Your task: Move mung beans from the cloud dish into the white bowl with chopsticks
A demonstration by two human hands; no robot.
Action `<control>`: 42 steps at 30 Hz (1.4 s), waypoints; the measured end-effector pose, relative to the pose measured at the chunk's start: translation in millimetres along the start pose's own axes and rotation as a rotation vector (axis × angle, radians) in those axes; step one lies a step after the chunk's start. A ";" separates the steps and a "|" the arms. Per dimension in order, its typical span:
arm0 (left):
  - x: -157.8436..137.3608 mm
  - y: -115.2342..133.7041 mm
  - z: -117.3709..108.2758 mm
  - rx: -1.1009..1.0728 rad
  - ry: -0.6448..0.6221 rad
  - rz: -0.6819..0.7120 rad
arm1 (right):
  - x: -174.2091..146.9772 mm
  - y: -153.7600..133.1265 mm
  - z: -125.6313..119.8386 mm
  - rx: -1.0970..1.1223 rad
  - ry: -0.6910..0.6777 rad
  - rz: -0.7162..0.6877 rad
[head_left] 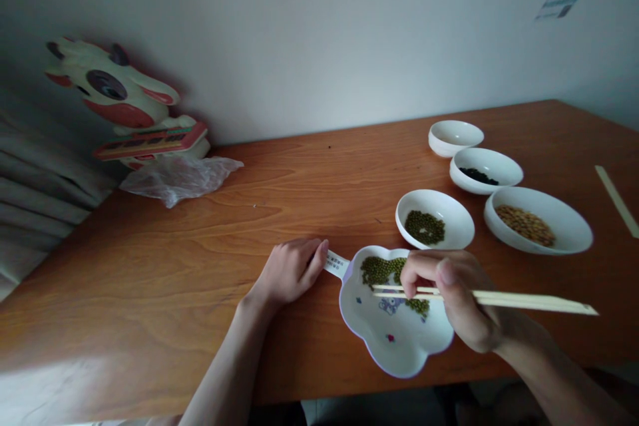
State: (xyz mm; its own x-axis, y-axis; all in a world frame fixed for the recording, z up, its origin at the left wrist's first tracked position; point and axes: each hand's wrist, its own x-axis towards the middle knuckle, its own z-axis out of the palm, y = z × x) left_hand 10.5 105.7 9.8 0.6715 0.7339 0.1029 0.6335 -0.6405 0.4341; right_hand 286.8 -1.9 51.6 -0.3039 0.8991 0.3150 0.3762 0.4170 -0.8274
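A white flower-shaped dish (399, 349) with a lilac rim and cartoon prints stands near the table's front edge. My left hand (294, 269) lies on the table, closed at the end of the dish's short handle (337, 263). Green mung beans (377, 269) are heaped along the dish's far side, with a smaller group at its right. My right hand (464, 296) is closed around a pair of wooden chopsticks (534, 301). Their tips, slightly apart, point left over the dish beside the beans. Nothing can be made out between the tips. My right fingers hide part of the dish.
Behind the dish stands a white bowl (456, 223) of mung beans. Farther right are bowls of tan beans (574, 229) and dark beans (504, 166), and another white bowl (442, 145). A pale stick (616, 200) lies far right. A cow toy (134, 93) and plastic bag (184, 180) sit back left.
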 end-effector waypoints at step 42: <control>-1.5 -3.2 1.3 0.010 -0.035 0.005 | -0.9 1.6 -15.8 0.051 -0.040 0.094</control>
State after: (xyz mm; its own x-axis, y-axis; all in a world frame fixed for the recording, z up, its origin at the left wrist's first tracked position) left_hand 7.9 106.4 7.1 0.6873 0.7227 0.0734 0.6342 -0.6462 0.4245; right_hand 301.6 0.0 57.3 -0.3047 0.9275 0.2166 0.3597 0.3226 -0.8755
